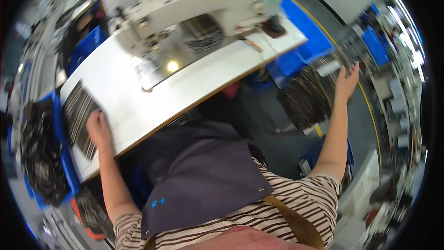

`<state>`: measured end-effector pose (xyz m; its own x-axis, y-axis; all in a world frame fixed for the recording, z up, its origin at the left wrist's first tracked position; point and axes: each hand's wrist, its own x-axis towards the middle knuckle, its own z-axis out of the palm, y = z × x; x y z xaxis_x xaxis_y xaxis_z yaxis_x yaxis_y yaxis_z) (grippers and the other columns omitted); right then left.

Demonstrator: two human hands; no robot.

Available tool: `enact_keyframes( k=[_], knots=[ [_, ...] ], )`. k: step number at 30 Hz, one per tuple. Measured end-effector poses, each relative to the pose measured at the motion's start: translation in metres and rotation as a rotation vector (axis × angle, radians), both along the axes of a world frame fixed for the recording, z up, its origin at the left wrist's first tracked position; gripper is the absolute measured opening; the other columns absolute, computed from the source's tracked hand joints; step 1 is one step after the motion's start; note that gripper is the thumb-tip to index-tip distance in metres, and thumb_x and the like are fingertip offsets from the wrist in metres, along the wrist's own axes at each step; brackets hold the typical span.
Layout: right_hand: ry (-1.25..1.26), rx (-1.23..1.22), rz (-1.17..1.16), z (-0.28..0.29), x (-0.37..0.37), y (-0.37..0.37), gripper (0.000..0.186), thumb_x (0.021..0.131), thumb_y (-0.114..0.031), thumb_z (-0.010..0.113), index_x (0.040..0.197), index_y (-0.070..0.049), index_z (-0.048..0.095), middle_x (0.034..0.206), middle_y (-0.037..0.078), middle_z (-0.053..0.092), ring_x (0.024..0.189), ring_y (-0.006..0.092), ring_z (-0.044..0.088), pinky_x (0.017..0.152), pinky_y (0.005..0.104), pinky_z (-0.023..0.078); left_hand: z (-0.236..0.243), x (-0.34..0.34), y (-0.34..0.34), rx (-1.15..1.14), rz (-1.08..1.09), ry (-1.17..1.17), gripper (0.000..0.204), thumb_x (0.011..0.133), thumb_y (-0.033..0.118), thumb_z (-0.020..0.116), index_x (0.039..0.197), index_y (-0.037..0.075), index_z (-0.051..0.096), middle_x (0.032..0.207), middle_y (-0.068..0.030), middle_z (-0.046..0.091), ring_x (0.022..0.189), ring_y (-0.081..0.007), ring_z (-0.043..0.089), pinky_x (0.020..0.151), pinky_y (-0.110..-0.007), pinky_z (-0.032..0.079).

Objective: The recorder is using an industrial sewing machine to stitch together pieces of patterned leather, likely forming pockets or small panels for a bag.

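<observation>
At the left end of a white sewing table (152, 116), a striped fabric piece (79, 115) is lying flat beside a blue bin (65, 155), which is holding a heap of dark fabric pieces (44, 153). The left hand (98, 130) is resting at the striped piece's right edge, fingers curled in; whether it is gripping the cloth, I cannot tell. The right hand (346, 85) is hanging out to the side, fingers loosely parted and holding nothing visible, near a stack of dark striped cloth (300, 97). A second blue container (305, 28) is standing beyond the table's right end, its contents not showing clearly.
</observation>
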<state>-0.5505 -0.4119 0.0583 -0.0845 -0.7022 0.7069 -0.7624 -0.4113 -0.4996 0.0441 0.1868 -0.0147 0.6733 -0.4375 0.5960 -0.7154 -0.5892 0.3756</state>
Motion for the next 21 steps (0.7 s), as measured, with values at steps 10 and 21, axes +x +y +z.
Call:
enact_keyframes(
  k=[10, 21],
  knots=[
    [0.232, -0.135, 1.316, -0.037, 0.302, 0.197, 0.03, 0.094, -0.007, 0.066, 0.124, -0.004, 0.069, 0.123, 0.016, 0.07, 0.113, 0.035, 0.066, 0.096, 0.0443, 0.053, 0.0, -0.116, -0.063, -0.014, -0.173, 0.322, 0.009, 0.095, 0.013, 0.068, 0.094, 0.005, 0.063, 0.132, -0.0125, 0.069, 0.136, -0.037, 0.056, 0.105, -0.048, 0.046],
    [0.397, -0.017, 1.649, -0.07, 0.425, 0.284, 0.028, 0.095, -0.011, 0.065, 0.122, -0.004, 0.071, 0.131, 0.013, 0.068, 0.127, 0.0323, 0.06, 0.11, 0.0472, 0.045, 0.023, -0.172, -0.074, 0.096, -0.502, 0.459, 0.011, 0.094, 0.016, 0.072, 0.091, 0.01, 0.063, 0.135, -0.0058, 0.067, 0.139, -0.0281, 0.053, 0.102, -0.048, 0.043]
  ],
)
